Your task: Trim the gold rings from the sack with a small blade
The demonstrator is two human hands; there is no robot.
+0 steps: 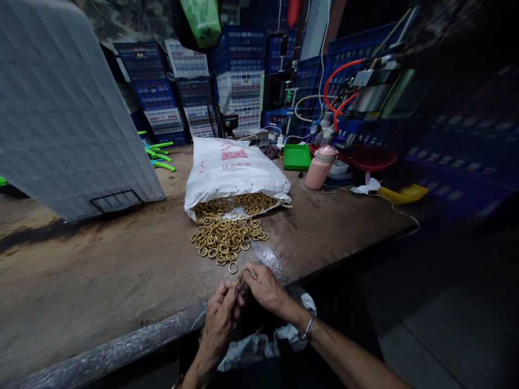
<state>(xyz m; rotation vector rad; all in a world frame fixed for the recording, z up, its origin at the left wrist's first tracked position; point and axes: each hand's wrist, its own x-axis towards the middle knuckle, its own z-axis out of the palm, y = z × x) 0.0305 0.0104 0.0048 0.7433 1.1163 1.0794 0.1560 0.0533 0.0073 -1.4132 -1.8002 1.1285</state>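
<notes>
My left hand pinches a brass-coloured ring between thumb and fingers, just off the table's front edge. Close against it, my right hand is closed, with a thin, slender item at its fingertips that is too small to name. A bracelet circles the right wrist. Just beyond the hands, a single loose ring lies in front of a heap of the same rings. These spill from the mouth of a white woven sack with red print, which lies on its side.
The brown table has a wrapped front edge. A grey panel stands at left. To the right are a green tray, a pink bottle, a red dish and a yellow scoop. Stacked crates line the back.
</notes>
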